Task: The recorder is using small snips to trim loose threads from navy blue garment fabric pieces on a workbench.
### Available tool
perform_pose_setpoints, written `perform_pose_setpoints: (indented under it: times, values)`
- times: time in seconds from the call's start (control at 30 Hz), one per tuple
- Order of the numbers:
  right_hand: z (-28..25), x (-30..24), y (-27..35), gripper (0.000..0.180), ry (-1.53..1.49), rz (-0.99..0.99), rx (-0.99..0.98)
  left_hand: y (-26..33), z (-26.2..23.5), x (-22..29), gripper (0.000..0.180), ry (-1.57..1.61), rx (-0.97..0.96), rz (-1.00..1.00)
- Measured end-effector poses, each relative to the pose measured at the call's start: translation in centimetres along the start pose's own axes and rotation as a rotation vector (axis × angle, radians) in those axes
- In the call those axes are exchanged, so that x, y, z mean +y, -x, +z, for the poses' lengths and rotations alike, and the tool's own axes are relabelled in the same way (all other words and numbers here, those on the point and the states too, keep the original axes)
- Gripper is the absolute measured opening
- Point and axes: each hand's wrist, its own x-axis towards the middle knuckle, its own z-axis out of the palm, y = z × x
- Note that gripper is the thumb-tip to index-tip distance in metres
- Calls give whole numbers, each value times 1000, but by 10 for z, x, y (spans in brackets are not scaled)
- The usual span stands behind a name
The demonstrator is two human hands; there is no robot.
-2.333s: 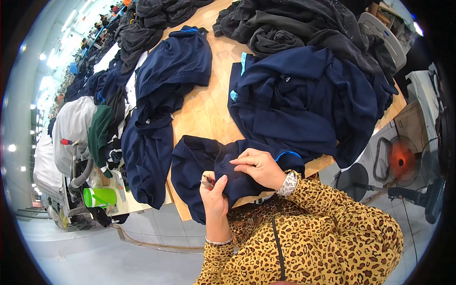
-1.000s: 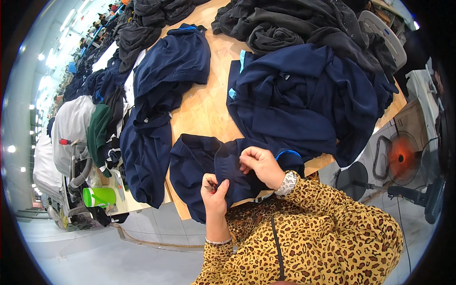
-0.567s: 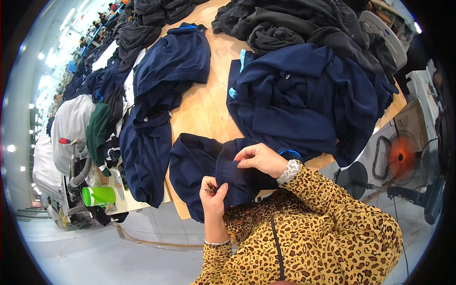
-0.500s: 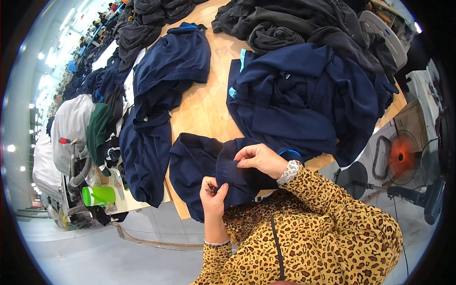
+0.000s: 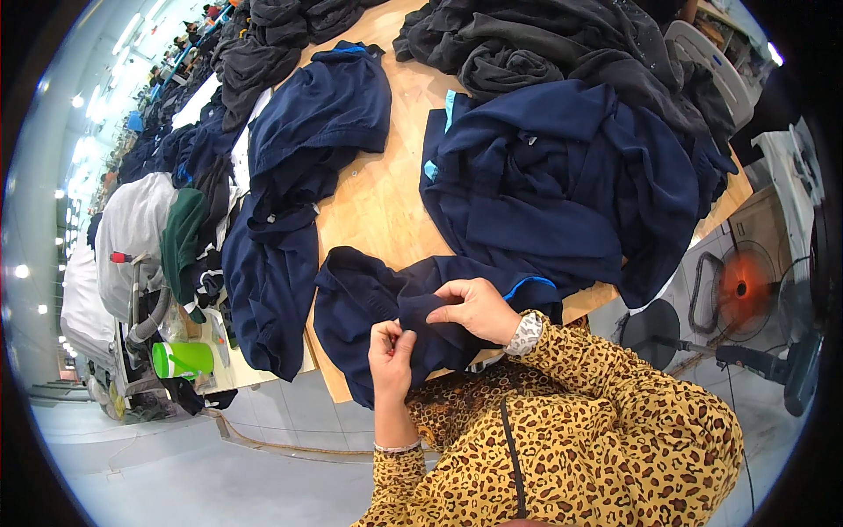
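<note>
A dark navy garment (image 5: 356, 303) lies bunched at the near edge of the table in front of me. My right hand (image 5: 479, 309) pinches a fold of its cloth between thumb and fingers and holds it raised. Just left of and below it, my left hand (image 5: 392, 358) is closed with thumb and fingertips together at the edge of the same fold. Whether anything besides cloth sits in the left hand's curled fingers is hidden. A bright blue trim shows on the garment to the right of my right hand.
A large navy garment pile (image 5: 562, 184) covers the table (image 5: 378, 211) on the right, with dark grey clothes (image 5: 518, 53) behind it. More navy garments (image 5: 320, 101) lie along the left. A green bucket (image 5: 183, 361) stands at the lower left, a glowing heater (image 5: 742, 288) at the right.
My right hand has come down slightly and lifted a cloth fold toward my left hand. The small dark tool seen in my left hand before no longer shows.
</note>
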Motion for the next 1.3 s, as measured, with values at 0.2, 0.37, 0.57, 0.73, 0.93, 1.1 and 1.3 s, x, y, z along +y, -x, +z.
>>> perform_pose_setpoints:
  times: [0.2, 0.37, 0.57, 0.73, 0.93, 1.1, 1.3]
  values:
    - [4, 4, 3, 26, 383, -247, 164, -11, 19, 53, 13, -669, 141, 387]
    - [7, 12, 5, 25, 673, -456, 200, -21, 36, 48, 22, -827, -21, 595]
    - [5, 10, 4, 25, 613, -407, 196, -32, 37, 38, 16, -742, 10, 497]
    - [6, 1, 4, 31, 493, -277, 199, -35, 28, 36, 10, -354, 70, 277]
    - [8, -1, 2, 28, 483, -270, 201, -34, 29, 42, 9, -403, 70, 302]
    - [12, 1, 1, 14, 545, -650, 241, -29, 40, 51, 7, -580, -15, 423]
    - [6, 12, -8, 7, 506, -554, 208, -30, 43, 44, 6, -572, -33, 486]
